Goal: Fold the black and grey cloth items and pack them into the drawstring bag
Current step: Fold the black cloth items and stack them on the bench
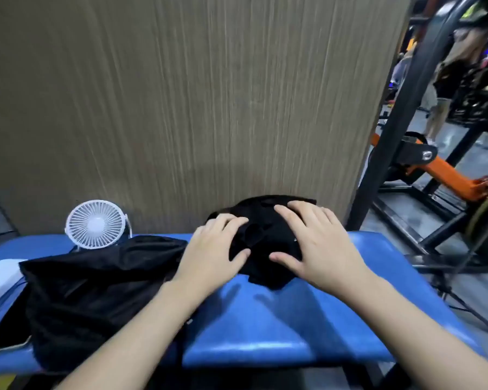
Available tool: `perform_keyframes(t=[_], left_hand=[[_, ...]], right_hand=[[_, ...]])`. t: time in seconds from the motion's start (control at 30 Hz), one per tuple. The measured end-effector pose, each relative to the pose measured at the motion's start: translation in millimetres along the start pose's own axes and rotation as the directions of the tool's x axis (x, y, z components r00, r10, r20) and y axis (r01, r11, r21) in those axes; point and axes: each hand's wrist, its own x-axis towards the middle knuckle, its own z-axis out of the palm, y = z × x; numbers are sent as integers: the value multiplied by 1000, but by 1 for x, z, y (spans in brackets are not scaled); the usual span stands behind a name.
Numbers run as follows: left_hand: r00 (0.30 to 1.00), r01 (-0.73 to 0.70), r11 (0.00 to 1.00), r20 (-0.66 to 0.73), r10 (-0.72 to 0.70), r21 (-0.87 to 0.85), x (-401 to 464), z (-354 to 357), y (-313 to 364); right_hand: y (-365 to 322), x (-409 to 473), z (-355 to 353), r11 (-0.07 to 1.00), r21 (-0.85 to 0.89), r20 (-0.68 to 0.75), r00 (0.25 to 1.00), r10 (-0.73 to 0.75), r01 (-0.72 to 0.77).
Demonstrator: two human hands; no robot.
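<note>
Black cloth (265, 243) bunched on blue bench (265, 327), against wood panel (181, 94). Left hand (212, 249) and right hand (319, 243) press flat on it, fingers spread. Black bag (96, 291) lies left, beside white fan (96, 224).

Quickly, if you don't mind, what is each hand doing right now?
Left hand: open, pressing on the black cloth.
Right hand: open, pressing on it too.

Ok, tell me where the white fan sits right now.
In the head view the white fan stands at the left rear of the blue table, against the wood panel, just behind the black drawstring bag.
</note>
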Motion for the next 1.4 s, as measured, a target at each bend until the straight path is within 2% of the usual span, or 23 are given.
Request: perform_keyframes(t=[0.13, 0.37, 0.53, 0.67, 0.77, 0.83, 0.87, 0.93, 1.0, 1.03, 1.07, 1.1, 1.17, 1.23, 1.3, 1.4], left_hand=[[982, 176, 971, 95, -162, -161, 22, 54, 3], [953, 301, 929, 32, -302, -215, 47, 94, -9], [870, 493, 803, 167, -464, -336, 60, 108, -18], [861, 499, 756, 144, -488, -424, 53, 110, -19], [874, 438, 712, 74, -481, -549, 44, 95, -15], [886, 378, 707, 13, -463, -598, 35, 79, -12], [890, 350, 706, -15, -455, -616, 30, 69, -10], [901, 290, 691, -55, -431, -662, 16, 50, -4], [928, 229, 699, -65, -367, -678, -1, 36, 2], [949, 193, 720, -60, -310, -667, -12, 32, 5], [969, 160, 742, -40, -245, -651, -24, 31, 8], [984, 139, 761, 1, -180, -634, -36, 31, 12], [991, 124, 810, 115, -70, -573, -60, 34, 19], [975, 128, 865, 221, -20, -486, -78, 37, 22], [961, 140, 898, 274, -23, -417, -88, 39, 20], [950, 156, 931, 307, -51, -329, -94, 42, 15]], right_hand=[[15, 6, 51, 992, 69, 58, 993, 99, -103], [36, -2, 108, 964, 169, 54, 979, 198, -205], [35, -10, 119, 933, 273, 43, 971, 233, -236], [28, -19, 120, 914, 325, 21, 968, 250, -243], [18, -21, 110, 868, 422, 5, 958, 288, -264], [9, -19, 102, 751, 574, 62, 933, 356, -325], [2, -17, 98, 633, 673, 141, 907, 397, -381], [-16, -15, 88, 278, 813, 372, 824, 426, -511], [-37, -18, 82, -137, 767, 635, 712, 300, -626], [-46, -22, 80, -298, 686, 725, 660, 199, -664], [-52, -27, 79, -403, 609, 776, 619, 123, -683], [-57, -32, 78, -463, 558, 802, 592, 86, -689], [-62, -42, 80, -482, 558, 809, 573, 131, -676], [-61, -51, 82, -378, 636, 769, 588, 249, -672], [-56, -56, 81, -274, 689, 720, 592, 363, -671], [-45, -60, 80, -211, 729, 663, 595, 454, -651]])
